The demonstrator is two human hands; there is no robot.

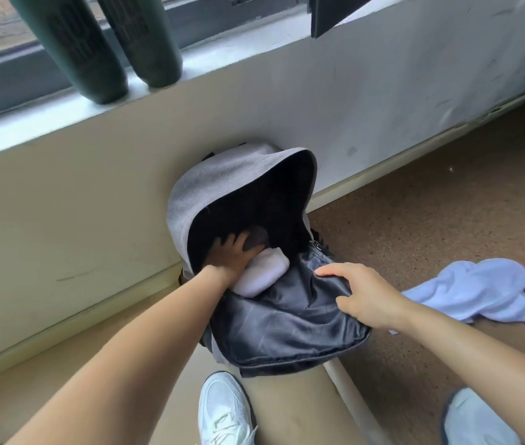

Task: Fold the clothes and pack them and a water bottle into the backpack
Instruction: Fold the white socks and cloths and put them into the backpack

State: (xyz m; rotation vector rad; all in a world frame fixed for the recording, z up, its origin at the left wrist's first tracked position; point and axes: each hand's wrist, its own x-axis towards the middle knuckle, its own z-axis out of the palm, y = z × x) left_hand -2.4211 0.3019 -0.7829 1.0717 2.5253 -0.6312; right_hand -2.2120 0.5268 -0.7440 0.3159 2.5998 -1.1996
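Note:
A grey backpack leans against the wall, its main compartment unzipped and its dark-lined front flap folded down toward me. My left hand reaches into the opening and presses on a folded white garment that lies half inside. My right hand grips the edge of the flap's lining and holds it down. A crumpled light blue garment lies on the floor to the right. Two dark green bottles stand on the window sill above.
The pale wall and its skirting run diagonally behind the backpack. Brown speckled floor stretches to the right. My two white shoes show at the bottom edge. A dark panel sits on the sill at the top right.

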